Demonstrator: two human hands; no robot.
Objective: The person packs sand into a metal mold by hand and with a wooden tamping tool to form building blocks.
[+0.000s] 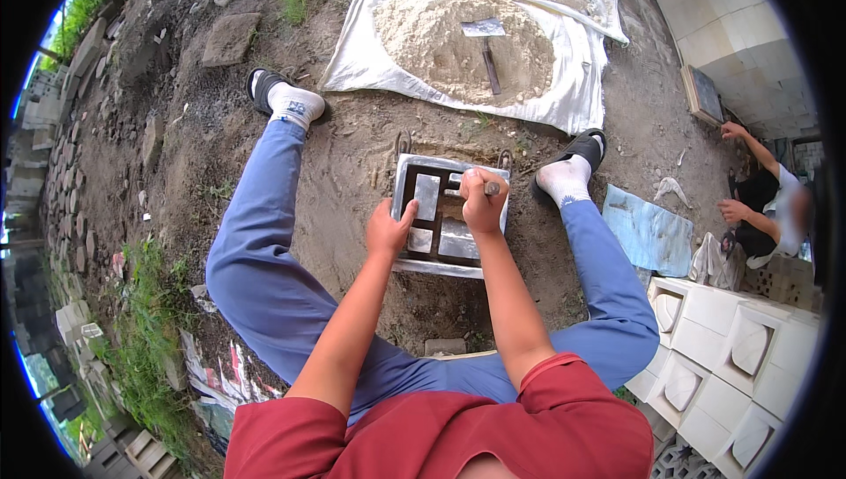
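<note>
Between my legs a square metal block mould (441, 268) rests on the ground. Flat metal plates (426, 199) sit inside it, with dark gaps between them. My left hand (389, 230) grips the mould's left edge, its thumb lying over the top. Above the mould's right half, my right hand (480, 203) is closed in a fist around a rod-like tool (492, 188). Only the tool's round end shows; the rest is hidden by the fist. Metal loops (403, 142) stick out from the far side of the mould.
Beyond my feet, pale sand (423, 25) is heaped on a white sack sheet (348, 69), with a flat-bladed hand tool (490, 65) on it. A blue sheet (648, 230) lies right, near stacked pale blocks (709, 307). Another person's hands (733, 131) are at far right.
</note>
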